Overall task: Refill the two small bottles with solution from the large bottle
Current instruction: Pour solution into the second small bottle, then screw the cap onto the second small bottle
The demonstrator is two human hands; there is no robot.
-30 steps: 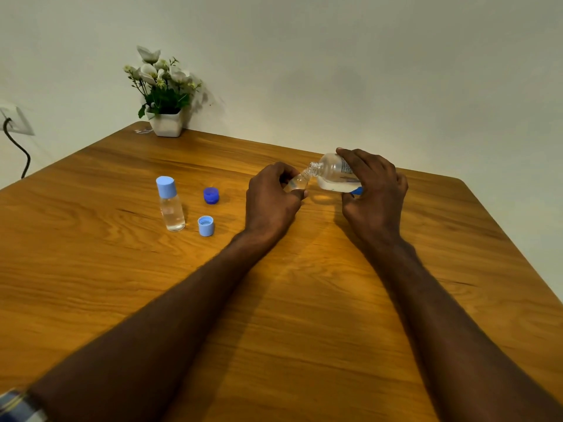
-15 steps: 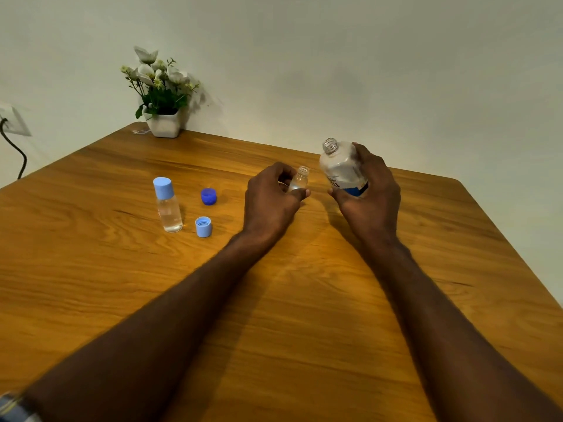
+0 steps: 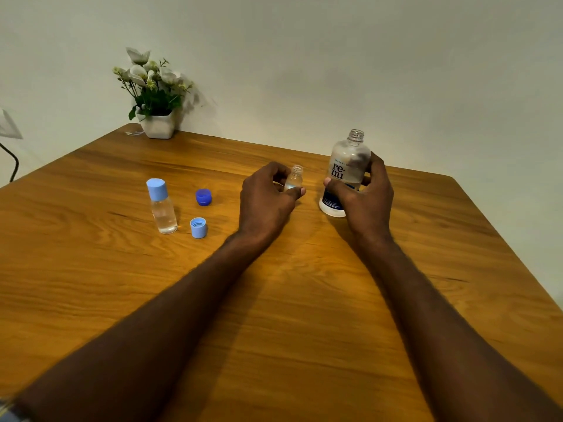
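Note:
My right hand [image 3: 364,197] grips the large clear bottle [image 3: 345,166], which stands upright and uncapped with its base on or just above the table. My left hand [image 3: 265,202] holds an open small bottle [image 3: 295,178] upright, just left of the large one; the fingers hide its lower part. A second small bottle [image 3: 161,205] with a light blue cap stands at the left, clear liquid inside. Two loose caps lie near it: a dark blue cap [image 3: 203,197] and a light blue cap [image 3: 198,227].
The wooden table [image 3: 289,300] has its far edge against a pale wall and a right corner beyond the large bottle. A white pot of flowers [image 3: 155,99] stands at the far left corner. A wall socket with a cable [image 3: 9,147] is at the left.
The large bottle went from tilted with its neck over the small bottle's mouth to upright, and moved right and down. My left hand and the small bottle stayed in place.

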